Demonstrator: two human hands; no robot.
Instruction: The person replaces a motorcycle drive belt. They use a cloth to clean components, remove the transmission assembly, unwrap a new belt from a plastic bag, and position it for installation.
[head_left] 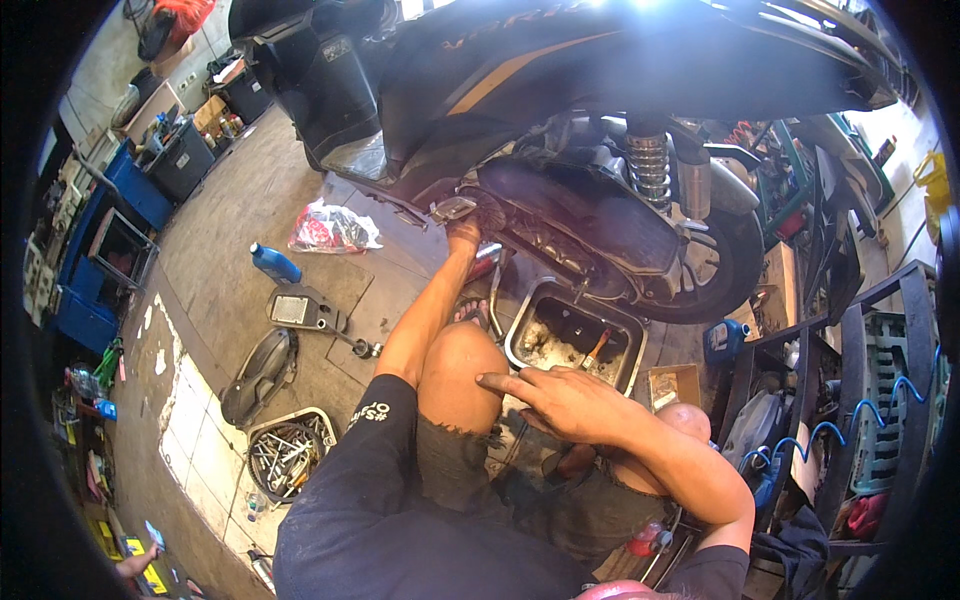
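My left arm reaches forward to the underside of a dark scooter (560, 70). My left hand (465, 232) is at the front end of its engine casing (580, 215), beside a shiny metal piece (453, 208). Its fingers are hidden, so any grip cannot be made out. A red and silver can (486, 262) stands close to that wrist. My right hand (568, 402) hovers by my bent knee with the index finger stretched out and nothing in it. Just beyond it, a metal-rimmed basin (640, 345) on the floor holds a brush (597, 348) and murky, foamy contents.
Left of me lie a blue bottle (275, 264), an air filter part (305, 310), a black cover (262, 378) and a tray of loose tools (290, 455). A plastic bag (333, 228) rests farther off. On the right stand another blue bottle (725, 340) and a black rack (850, 400).
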